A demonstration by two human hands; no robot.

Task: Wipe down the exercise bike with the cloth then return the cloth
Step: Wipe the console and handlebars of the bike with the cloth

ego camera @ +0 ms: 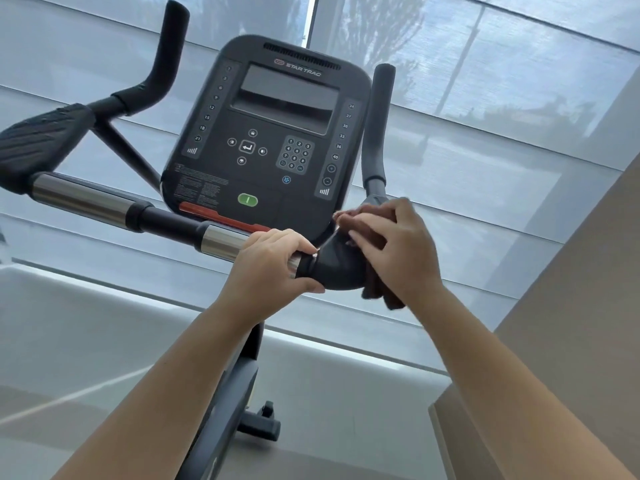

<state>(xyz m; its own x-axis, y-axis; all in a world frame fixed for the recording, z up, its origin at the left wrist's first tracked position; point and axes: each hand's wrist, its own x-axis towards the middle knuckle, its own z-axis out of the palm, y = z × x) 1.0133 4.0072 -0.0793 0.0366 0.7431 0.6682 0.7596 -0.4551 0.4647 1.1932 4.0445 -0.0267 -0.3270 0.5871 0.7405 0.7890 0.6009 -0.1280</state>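
The exercise bike's dark console (266, 140) stands in front of me, with handlebars on both sides. My left hand (273, 265) grips the chrome part of the handlebar (221, 242) just below the console. My right hand (391, 247) holds a dark brown cloth (375, 289) against the black elbow pad (334, 268) of the right handlebar, fingers curled over it. Part of the cloth hangs below my palm; the rest is hidden under the hand.
The left elbow pad (41, 140) and upright grip (169, 46) stand at the left, the right upright grip (379, 126) behind my right hand. A window with sheer blinds (502, 98) fills the background. A beige wall (571, 323) stands at the right. The bike's frame (239, 386) drops below.
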